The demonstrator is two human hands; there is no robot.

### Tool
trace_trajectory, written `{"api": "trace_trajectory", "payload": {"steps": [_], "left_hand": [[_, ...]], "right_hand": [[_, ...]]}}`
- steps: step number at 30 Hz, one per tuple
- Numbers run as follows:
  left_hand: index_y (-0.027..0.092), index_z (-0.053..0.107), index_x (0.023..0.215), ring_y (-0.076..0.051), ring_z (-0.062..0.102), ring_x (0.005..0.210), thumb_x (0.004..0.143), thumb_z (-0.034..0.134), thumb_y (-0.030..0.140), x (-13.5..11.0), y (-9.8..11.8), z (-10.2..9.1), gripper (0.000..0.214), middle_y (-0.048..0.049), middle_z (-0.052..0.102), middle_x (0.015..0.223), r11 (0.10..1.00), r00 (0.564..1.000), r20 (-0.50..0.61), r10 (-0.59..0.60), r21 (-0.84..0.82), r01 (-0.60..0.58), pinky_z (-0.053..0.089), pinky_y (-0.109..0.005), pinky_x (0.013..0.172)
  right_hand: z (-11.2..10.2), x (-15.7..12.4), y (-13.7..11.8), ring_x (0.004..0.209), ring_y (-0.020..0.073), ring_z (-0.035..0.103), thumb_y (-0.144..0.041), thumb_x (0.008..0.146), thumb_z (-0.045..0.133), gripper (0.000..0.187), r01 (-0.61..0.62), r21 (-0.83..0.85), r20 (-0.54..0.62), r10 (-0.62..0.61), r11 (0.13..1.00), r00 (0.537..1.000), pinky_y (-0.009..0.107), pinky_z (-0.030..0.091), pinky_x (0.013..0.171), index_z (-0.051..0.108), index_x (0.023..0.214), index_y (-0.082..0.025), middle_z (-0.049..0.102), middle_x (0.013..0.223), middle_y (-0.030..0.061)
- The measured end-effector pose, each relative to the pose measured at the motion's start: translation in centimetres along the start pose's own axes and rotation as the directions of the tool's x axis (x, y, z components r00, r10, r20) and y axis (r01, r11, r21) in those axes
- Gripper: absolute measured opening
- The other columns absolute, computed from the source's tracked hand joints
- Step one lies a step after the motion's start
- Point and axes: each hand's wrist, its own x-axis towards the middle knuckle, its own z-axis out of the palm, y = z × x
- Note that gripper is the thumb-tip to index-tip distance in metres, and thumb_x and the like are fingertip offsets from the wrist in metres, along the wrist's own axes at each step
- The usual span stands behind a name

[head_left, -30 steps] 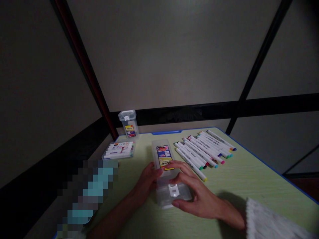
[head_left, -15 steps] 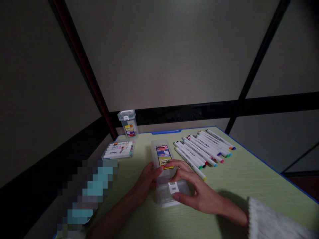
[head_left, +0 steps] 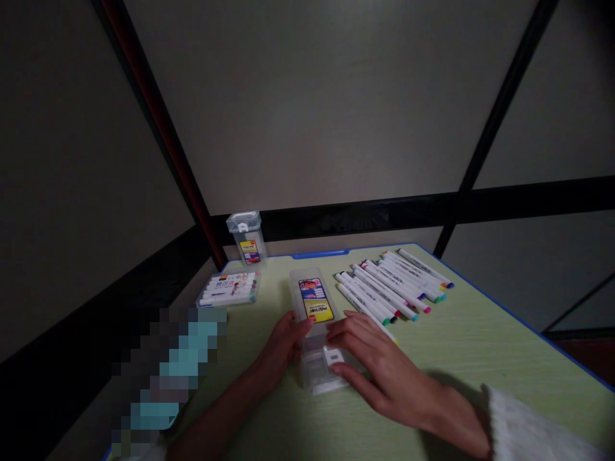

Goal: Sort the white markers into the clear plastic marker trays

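A clear plastic marker case [head_left: 314, 338] with a colourful label lies on the table, its white latch [head_left: 333, 356] at the near end. My left hand [head_left: 283, 342] grips the case from the left side, thumb on its top edge and the other fingers partly hidden behind it. On the right, my right hand [head_left: 375, 365] curls over the near end, with the thumb against the latch and the fingertips on the case. Inside, the case looks empty. White markers [head_left: 379, 285] with coloured ends lie loosely side by side, just beyond my right hand.
A second clear case [head_left: 247, 240] stands upright at the back left. Nearer lies a flat pack of markers [head_left: 228, 288]. A blurred-out teal item [head_left: 185, 358] is at the left edge. The green table [head_left: 504, 358] has a blue rim, with wall panels behind it.
My right hand has slid off the label toward the near end, uncovering its yellow part. The latch end of the lid has shifted slightly up toward the case. My left hand keeps its grip.
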Motion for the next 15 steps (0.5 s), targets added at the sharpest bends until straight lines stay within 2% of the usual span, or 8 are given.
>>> {"api": "trace_trajectory", "payload": {"steps": [9,15], "left_hand": [[0.01,0.053,0.104,-0.021,0.062,0.079,0.065,0.065,0.035,0.1,-0.4,-0.3,0.048,-0.0113,0.065,0.093,1.0,1.0,-0.003,0.017,0.01,-0.017,0.047,-0.027,0.062],[0.011,0.051,0.107,-0.021,0.063,0.075,0.065,0.065,0.036,0.3,-0.5,-0.3,0.051,-0.0111,0.065,0.093,1.0,1.0,0.0,0.0,-0.001,0.0,0.047,-0.027,0.059]], "right_hand": [[0.5,0.1,-0.5,0.086,0.0219,0.052,-0.017,0.086,0.04,0.017,0.067,-0.213,0.007,-0.067,0.975,0.998,0.048,0.025,0.098,0.053,0.095,-0.016,0.058,0.088,0.0078],[1.3,0.0,-0.5,0.078,0.0184,0.053,-0.016,0.09,0.032,0.025,0.113,-0.319,-0.149,-0.168,0.941,0.974,0.046,0.024,0.098,0.056,0.086,-0.014,0.059,0.08,0.0057]]}}
